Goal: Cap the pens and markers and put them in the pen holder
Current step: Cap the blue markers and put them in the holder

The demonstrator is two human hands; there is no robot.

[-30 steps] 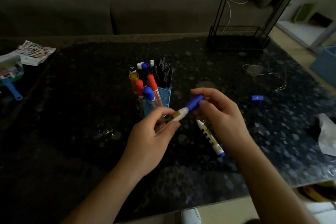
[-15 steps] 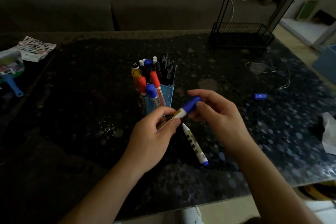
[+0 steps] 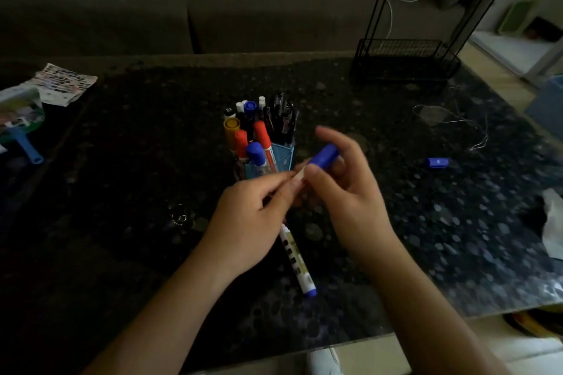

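Head view: you are looking down on a dark speckled table point(image 3: 122, 192), with both your hands raised just in front of the holder.
Left hand: your left hand point(image 3: 253, 216) curls its thumb and fingers round the barrel of a cream-bodied marker with a blue cap point(image 3: 323, 157), and it hides most of that barrel.
Right hand: your right hand point(image 3: 350, 192) pinches the same marker at the cap end. The thumb sits at the foot of the cap and the cap lies across the fingers. The forefinger sticks out straight, and the hand is blurred.
Held marker: it hangs above the table, tilted, with the cap end up and to the right, and the cap is on.
Holder: the light blue plastic pen holder point(image 3: 283, 155) stands upright mid-table. It is packed with markers capped in yellow, orange, red and blue, and with black pens.
Second marker: a white marker with black markings and a blue end point(image 3: 297, 262) lies flat on the table. Your left hand covers its far end, so you cannot tell whether it is capped.
Loose cap: a small blue cap point(image 3: 437, 162) lies on its side, well to the right of your right hand.
Surroundings: a black wire rack point(image 3: 405, 61) stands at the far right of the table with a white string point(image 3: 451, 122) near it. A printed paper sheet point(image 3: 65, 84) lies at the far left, and a grey sofa point(image 3: 274, 9) is behind.
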